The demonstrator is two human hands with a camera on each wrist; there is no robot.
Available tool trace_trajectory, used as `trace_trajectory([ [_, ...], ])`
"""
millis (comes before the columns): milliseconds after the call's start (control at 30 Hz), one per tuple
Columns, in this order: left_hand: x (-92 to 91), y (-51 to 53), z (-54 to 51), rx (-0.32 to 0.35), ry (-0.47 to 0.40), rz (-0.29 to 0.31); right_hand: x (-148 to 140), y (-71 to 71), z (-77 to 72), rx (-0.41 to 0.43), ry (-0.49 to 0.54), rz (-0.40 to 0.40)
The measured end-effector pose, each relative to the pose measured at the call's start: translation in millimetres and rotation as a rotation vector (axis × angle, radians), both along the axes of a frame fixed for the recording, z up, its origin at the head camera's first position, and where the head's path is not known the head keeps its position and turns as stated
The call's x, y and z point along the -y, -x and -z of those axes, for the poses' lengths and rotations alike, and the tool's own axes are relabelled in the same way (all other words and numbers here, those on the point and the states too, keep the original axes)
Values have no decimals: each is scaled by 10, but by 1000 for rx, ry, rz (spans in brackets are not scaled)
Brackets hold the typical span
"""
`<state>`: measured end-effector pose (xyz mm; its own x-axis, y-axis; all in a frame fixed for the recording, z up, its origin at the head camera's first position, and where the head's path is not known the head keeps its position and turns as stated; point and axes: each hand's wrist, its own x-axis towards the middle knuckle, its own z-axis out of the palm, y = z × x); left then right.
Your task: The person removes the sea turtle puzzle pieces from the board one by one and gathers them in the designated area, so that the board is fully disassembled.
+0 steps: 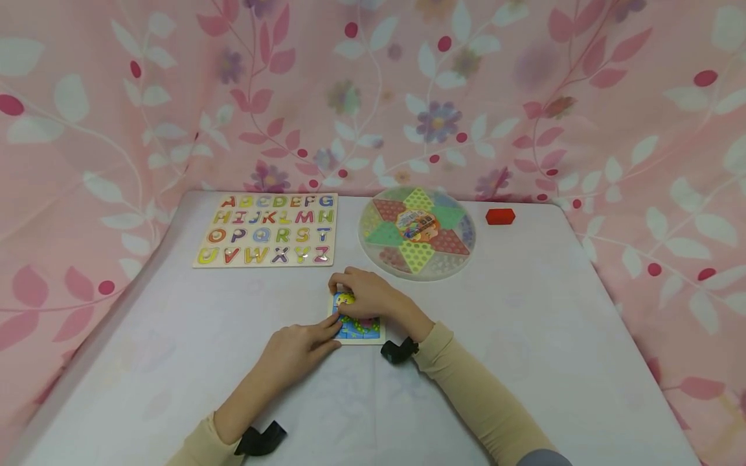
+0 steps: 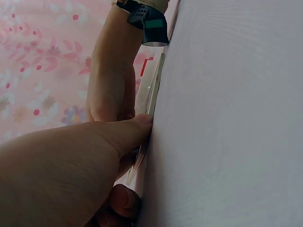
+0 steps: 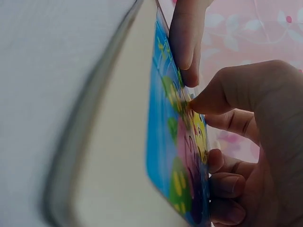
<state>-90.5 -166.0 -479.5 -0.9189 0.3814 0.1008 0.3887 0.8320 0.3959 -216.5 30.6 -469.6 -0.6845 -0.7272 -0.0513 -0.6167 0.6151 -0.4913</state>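
A small square puzzle board (image 1: 381, 331) with a pale frame and a blue, yellow, green and pink picture lies on the white cloth. At its left side, my left hand (image 1: 294, 353) rests nearly straight fingertips on the picture. The left wrist view shows my left thumb against the edge of the board (image 2: 158, 82). My right hand (image 1: 373, 296) reaches over the board from the right with bent fingers at its upper left. In the right wrist view, my right thumb and curled fingers (image 3: 227, 184) touch the picture (image 3: 163, 137); whether they pinch a separate piece is hidden.
A wooden alphabet board (image 1: 265, 230) lies at the back left. Right of it are a round clear board with a coloured star (image 1: 417, 233) and a small red object (image 1: 500, 216). Pink floral fabric (image 1: 373, 97) hangs behind and beside the table.
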Motion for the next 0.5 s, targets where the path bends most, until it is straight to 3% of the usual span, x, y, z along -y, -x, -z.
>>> trace_trajectory([
  [300, -12, -4, -20, 1, -7, -3, -46, -22, -32, 15, 91, -37],
  [500, -13, -3, -26, 13, -1, -1, -103, 7, 25, 76, 162, -42],
])
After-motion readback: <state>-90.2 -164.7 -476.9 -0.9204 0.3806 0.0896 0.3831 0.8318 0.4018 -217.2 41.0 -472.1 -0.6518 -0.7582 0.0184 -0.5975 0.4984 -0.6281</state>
